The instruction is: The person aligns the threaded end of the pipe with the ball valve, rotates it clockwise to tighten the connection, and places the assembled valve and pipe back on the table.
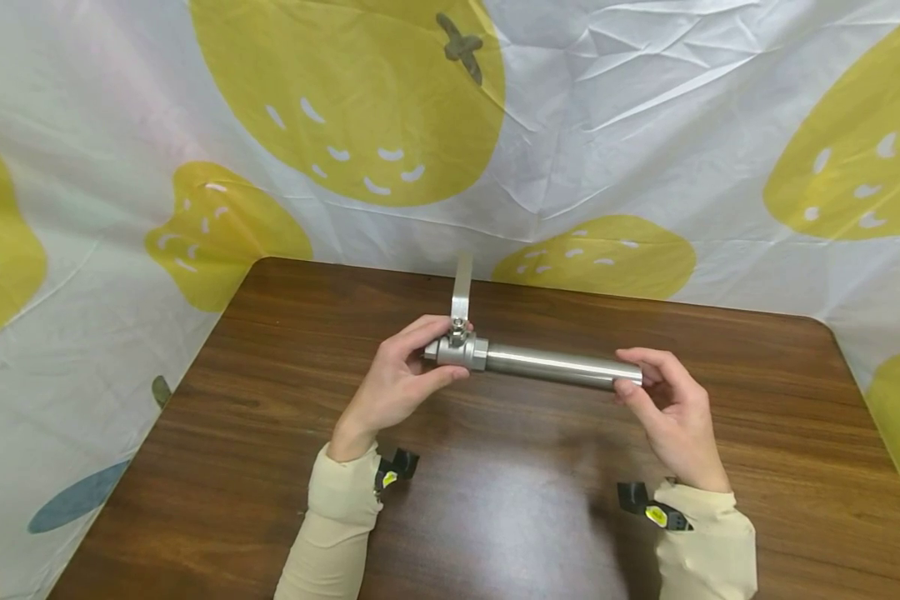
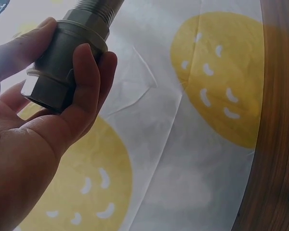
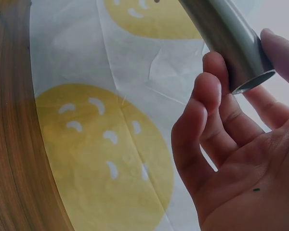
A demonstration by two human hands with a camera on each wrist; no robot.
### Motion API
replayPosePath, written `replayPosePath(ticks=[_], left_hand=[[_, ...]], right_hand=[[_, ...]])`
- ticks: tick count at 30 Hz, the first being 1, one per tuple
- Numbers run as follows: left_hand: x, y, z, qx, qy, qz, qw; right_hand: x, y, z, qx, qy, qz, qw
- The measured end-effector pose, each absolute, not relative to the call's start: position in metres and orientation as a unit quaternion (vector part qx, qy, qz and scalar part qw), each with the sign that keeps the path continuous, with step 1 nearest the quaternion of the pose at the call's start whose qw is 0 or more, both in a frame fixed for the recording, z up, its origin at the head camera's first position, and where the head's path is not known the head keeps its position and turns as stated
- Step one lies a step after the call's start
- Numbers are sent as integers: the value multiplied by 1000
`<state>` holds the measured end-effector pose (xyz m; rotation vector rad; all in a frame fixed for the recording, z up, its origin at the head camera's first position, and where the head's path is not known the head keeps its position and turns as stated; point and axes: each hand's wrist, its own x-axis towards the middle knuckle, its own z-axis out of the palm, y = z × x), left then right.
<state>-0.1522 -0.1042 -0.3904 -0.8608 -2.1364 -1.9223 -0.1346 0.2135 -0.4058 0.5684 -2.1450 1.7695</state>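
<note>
Valve [image 1: 459, 350] gripped in your curled left hand [image 1: 393, 385]; your right hand [image 1: 671, 408] pinched the pipe [image 1: 562, 367] end, both held above table [image 1: 495, 500].

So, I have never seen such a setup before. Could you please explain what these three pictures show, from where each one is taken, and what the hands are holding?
There is no machine here: a person works with two bare hands. The large picture comes from a camera on the person's head, looking down at a brown wooden table with a white cloth with yellow fruit prints behind it. The two small pictures come from cameras strapped to the wrists.

Both hands hold one metal piece above the table. The left hand grips the valve body, whose flat handle stands up. The right hand holds the open end of the steel pipe between thumb and fingers. The pipe joins the valve through a threaded end. Nothing else shows on the table.
</note>
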Motion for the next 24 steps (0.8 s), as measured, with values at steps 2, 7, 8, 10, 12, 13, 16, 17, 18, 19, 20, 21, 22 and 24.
replayPosePath(ticks=[2,7,8,10,12,13,16,17,18,19,20,21,22,24], left_hand=[[-152,-104,-391,-287,-711,-638,72],[-153,-104,-391,-291,-712,-635,77],[-153,-104,-391,-290,-712,-635,77],[-153,-104,-391,-287,-713,-636,76],[-153,-103,-390,-284,-713,-637,74],[-153,-103,-390,-282,-712,-638,73],[-153,-104,-390,-278,-711,-642,71],[-153,-104,-390,-277,-710,-644,70],[-153,-104,-390,-276,-708,-646,71],[-153,-104,-390,-275,-707,-647,71],[-153,-104,-390,-273,-707,-649,71],[-153,-105,-390,-273,-706,-650,72],[-154,-105,-390,-273,-705,-651,72],[-154,-105,-390,-273,-704,-651,72]], right_hand=[[-135,213,-406,198,-748,614,153],[-135,211,-404,171,-767,602,144],[-135,211,-404,168,-767,602,142],[-135,211,-404,168,-765,605,143],[-135,211,-404,173,-763,606,144],[-135,212,-404,177,-763,605,146],[-135,213,-405,191,-755,611,142],[-135,213,-405,197,-753,612,140],[-135,213,-404,200,-751,613,138],[-135,214,-404,204,-753,610,139],[-135,214,-404,207,-754,607,139],[-135,214,-404,209,-757,603,141],[-135,214,-404,211,-761,596,144],[-135,215,-405,212,-772,580,151]])
